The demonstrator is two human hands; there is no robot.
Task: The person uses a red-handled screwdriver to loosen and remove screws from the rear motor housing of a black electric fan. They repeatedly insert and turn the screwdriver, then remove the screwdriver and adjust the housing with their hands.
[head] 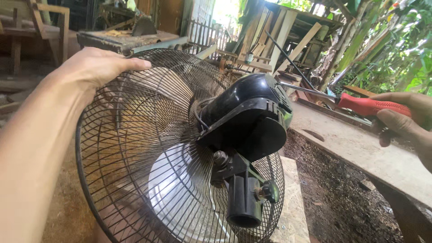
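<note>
Left hand (96, 67) is clamped over the top rim of the round black wire fan guard (135, 148), palm on the rim, fingers curled over the wires, holding the fan tilted with its back toward the camera. Right hand (407, 119) is closed around the red ribbed plastic handle of a screwdriver (360, 104); its steel shaft runs left from the handle and the tip sits at or touching the upper right edge of the glossy black plastic motor housing (249, 119), near the vent slots. Can't tell if the tip is seated in a screw head, too small to see. Relative to the housing: pale translucent blades (180, 193) show through the guard below and left; black tubular neck socket with a small knob (245, 198) hangs directly below; a weathered wooden plank (360, 148) lies to the right, under the screwdriver hand; a pale chipboard slab (294, 202) sits lower right beneath the guard; stacked timber and a sawdust-covered bench are well behind it. Judgement: step in hand looks like working a fastener on the rear motor cover. Next move calls for the tip squarely in the screw, shaft in line with the screw axis, and the left hand bracing the guard hard so the fan doesn't twist under torque.
</note>
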